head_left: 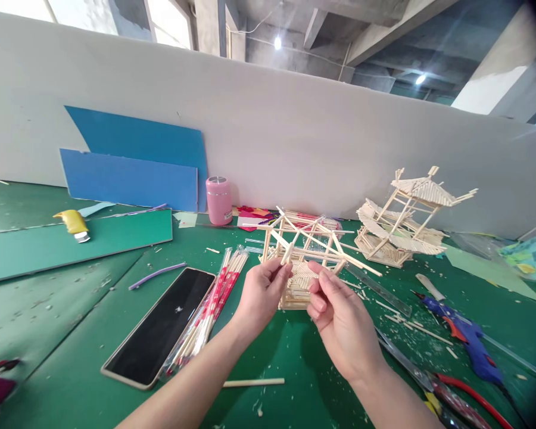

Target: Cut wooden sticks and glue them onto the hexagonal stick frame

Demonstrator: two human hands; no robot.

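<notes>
My left hand (261, 292) is closed, pinching a short piece of wooden stick (288, 252) that points up between thumb and forefinger. Just to its right, my right hand (337, 310) has its thumb and fingertips drawn together; whatever lies in that pinch is too small or hidden to make out. Right behind both hands stands a frame of wooden sticks (335, 245), with slanting roof bars on top and a slatted base, partly covered by my fingers. Whether either hand touches this frame, I cannot tell.
A second stick pavilion (422, 193) stands back right. At right lie a blue glue gun (467, 333) and red-handled scissors (422, 375). Left are a phone (161, 325), bagged chopsticks (221, 292) and a yellow tube (74, 223). A pink flask (219, 201) stands by the white partition (286, 137).
</notes>
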